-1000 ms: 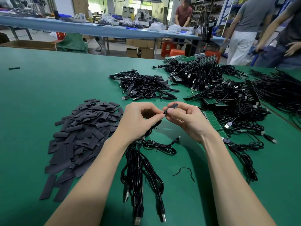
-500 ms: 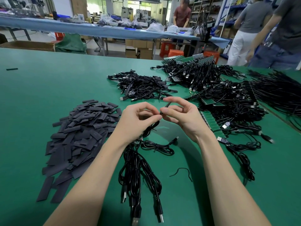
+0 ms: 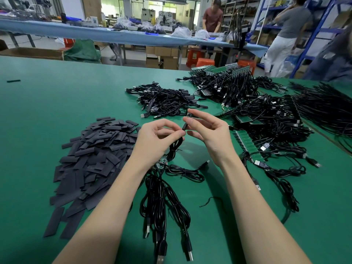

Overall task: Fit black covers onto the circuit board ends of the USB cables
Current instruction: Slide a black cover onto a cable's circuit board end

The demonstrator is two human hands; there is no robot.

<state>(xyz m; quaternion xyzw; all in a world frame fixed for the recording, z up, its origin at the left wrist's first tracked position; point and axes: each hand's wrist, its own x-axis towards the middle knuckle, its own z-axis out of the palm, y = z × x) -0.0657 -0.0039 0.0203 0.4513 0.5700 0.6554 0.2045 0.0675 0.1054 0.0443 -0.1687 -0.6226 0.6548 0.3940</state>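
Above the green table, my left hand [image 3: 159,138] pinches the end of a black USB cable [image 3: 174,147] between thumb and forefinger. My right hand [image 3: 207,134] pinches a small black cover [image 3: 186,122] that stands almost upright at the cable's tip, the other fingers spread. Whether the circuit board end is inside the cover is hidden by my fingers. The cable hangs down to a bundle of USB cables [image 3: 163,204] lying between my forearms. A heap of flat black covers [image 3: 91,161] lies at the left.
Piles of black cables [image 3: 165,101] and green circuit board strips [image 3: 247,144] fill the table's back and right side. A loose cable [image 3: 185,171] and a short wire scrap [image 3: 209,201] lie near my wrists. People stand by shelves beyond the table.
The cover in my right hand has tilted from flat to nearly upright, and my right fingers have spread out. Both hands stay in the same spot.
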